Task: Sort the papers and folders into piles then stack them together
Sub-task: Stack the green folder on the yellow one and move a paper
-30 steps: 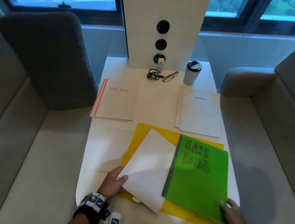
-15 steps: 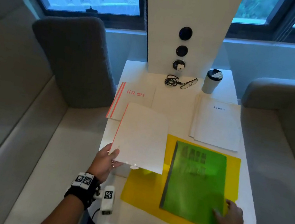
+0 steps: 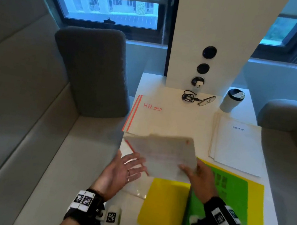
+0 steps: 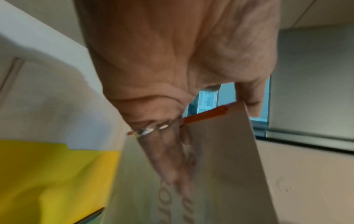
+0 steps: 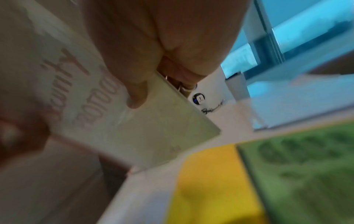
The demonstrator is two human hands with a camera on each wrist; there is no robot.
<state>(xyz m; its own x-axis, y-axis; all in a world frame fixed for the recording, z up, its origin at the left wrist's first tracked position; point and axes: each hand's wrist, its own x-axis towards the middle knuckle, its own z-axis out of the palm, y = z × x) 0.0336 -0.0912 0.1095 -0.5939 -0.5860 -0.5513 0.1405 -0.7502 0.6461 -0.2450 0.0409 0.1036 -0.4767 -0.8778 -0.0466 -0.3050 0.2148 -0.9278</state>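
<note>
Fingers (image 3: 134,168) of the left hand (image 3: 117,174) are lying straight, palm up, beneath the left end of the red-edged folder (image 3: 164,155), bearing it without curling round it; the left wrist view is showing them through the translucent cover. Right hand (image 3: 199,176) is pinching the folder's right end, thumb on top, the rest underneath. Folder is being held off the bench (image 3: 176,119), above its near left part and overlapping the near edge of the HR pile (image 3: 154,120) in the head view; red writing on it is showing blurred. Bench is carrying the following. Yellow folder (image 3: 162,204) is lying flat at the near right, with the green folder (image 3: 233,193) resting on its right half. ADMIN pile (image 3: 237,147) is sitting at the far right, just beyond the yellow folder. HR pile is sitting at the far left, well apart from the ADMIN pile. White cup (image 3: 232,101) is standing upright at the far right corner. Glasses (image 3: 206,100) and a coiled black cable (image 3: 189,96) are lying just beside each other, left of the cup.
</note>
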